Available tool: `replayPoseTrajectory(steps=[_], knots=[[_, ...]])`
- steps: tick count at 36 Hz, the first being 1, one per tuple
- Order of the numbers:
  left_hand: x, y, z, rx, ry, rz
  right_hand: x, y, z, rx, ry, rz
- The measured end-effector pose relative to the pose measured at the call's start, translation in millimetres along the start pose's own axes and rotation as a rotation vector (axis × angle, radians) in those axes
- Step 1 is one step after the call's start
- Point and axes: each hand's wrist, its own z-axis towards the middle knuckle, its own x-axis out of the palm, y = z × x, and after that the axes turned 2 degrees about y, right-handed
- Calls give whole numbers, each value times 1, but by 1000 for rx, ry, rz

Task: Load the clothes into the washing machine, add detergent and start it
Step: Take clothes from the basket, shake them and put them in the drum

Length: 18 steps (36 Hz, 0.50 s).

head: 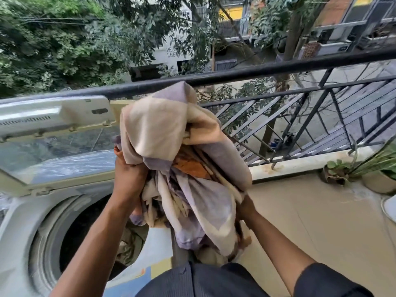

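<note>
Loading underway: left hand (128,168) and right hand (246,207), fingers gripping bundled cloth (184,159), right of the washing machine (25,215)'s open drum (85,230); detergent, start pending.

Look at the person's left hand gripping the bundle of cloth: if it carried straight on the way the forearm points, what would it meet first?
Probably the raised lid of the washing machine. The left hand points up and away, gripping the cloth bundle beside the lid's edge; the black railing lies beyond. Depth is unclear.
</note>
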Motion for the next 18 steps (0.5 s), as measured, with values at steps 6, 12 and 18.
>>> replayPoseTrajectory(steps=[6,12,18], knots=[[-29,16,7,30,10,121,-62,78,-21,-86,-167,104],[-45,23,9,0,-52,442,-104,168,-82,-357,-117,204],[-14,9,-1,2,44,684,-66,205,-129,-479,338,409]])
